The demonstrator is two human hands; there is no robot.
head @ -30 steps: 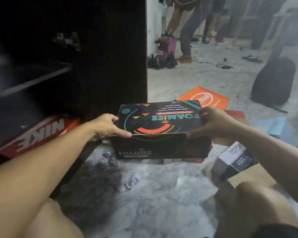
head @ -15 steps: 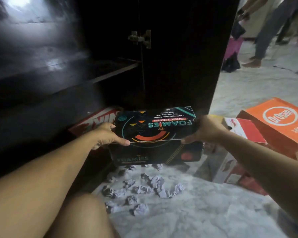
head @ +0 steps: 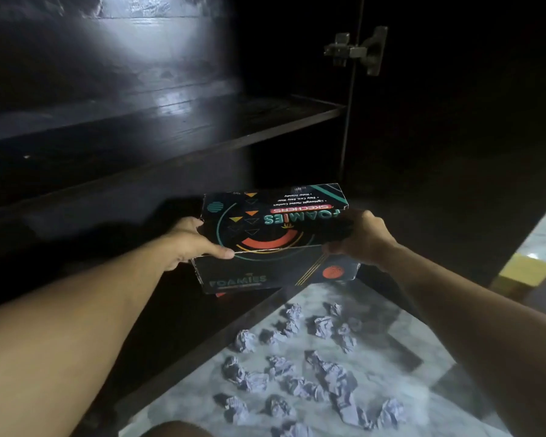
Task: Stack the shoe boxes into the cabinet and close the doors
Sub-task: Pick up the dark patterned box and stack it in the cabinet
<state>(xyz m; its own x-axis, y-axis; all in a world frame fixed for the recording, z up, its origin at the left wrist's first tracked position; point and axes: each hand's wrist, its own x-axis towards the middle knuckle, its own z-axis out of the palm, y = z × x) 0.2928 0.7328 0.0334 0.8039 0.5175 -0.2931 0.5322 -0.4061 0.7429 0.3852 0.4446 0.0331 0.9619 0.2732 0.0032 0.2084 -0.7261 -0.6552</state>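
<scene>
A black Foamies shoe box [head: 275, 234] with teal lettering and a red arc on its lid is held level in front of the dark cabinet's lower opening. My left hand [head: 191, 244] grips its left end, thumb on the lid. My right hand [head: 360, 239] grips its right end. The box sits just below the cabinet's dark shelf [head: 158, 127]. The open cabinet door [head: 454, 137] stands to the right, with a metal hinge [head: 356, 50] near its top. A red sliver shows under the box; what it belongs to is hidden.
Several crumpled paper balls [head: 300, 361] lie scattered on the marble floor [head: 407, 402] below the box. A yellow-edged box corner [head: 524, 269] pokes in at the right. My knee shows at the bottom edge.
My view has swung left toward the cabinet, and the box has moved with both hands closer to the lower opening. The Nike box, orange box and people behind are out of view.
</scene>
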